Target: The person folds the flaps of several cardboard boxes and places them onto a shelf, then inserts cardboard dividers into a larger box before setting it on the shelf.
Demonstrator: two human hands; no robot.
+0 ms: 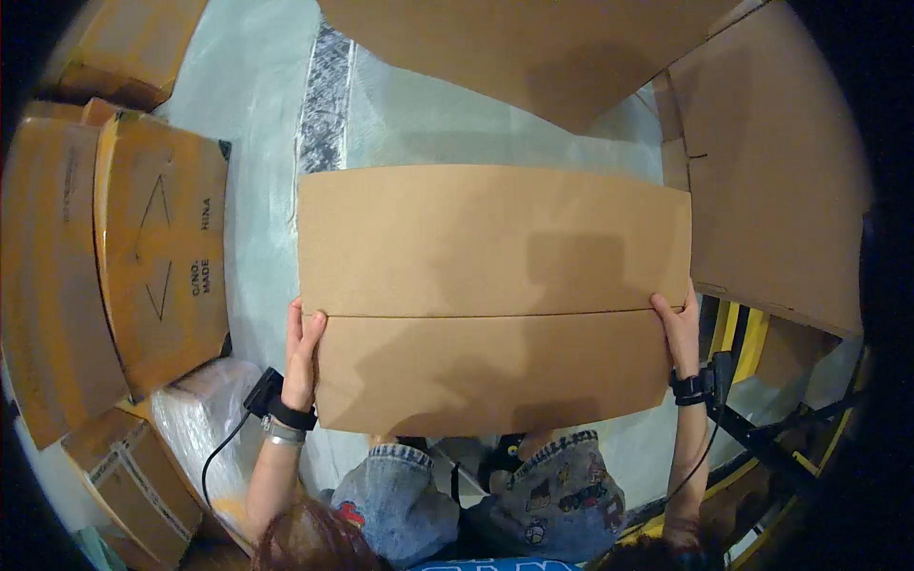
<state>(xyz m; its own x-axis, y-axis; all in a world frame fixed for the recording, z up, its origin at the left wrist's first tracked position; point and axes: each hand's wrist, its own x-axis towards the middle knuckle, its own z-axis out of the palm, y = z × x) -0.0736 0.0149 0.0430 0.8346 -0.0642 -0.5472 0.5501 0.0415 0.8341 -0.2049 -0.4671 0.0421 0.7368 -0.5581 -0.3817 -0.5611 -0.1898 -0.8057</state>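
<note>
A wide brown cardboard box [495, 243] is held in front of my body, above the floor. Two flaps meet along a seam that runs across its upper face. At its left edge, my left hand [304, 352] grips the side, with the thumb on top near the seam. My right hand [679, 328] clasps the right edge, its thumb also on the top near the seam. The undersides of the fingers and the box's lower side are hidden. Shadows fall across the cardboard.
Taped cartons [162, 252] are stacked on the left, beside a plastic-wrapped bundle [211, 419]. Large cardboard pieces [771, 171] stand at the right, and another cardboard panel [514, 48] is ahead. Yellow and black metal framing [752, 347] lies at the lower right. Pale floor [252, 162] shows between.
</note>
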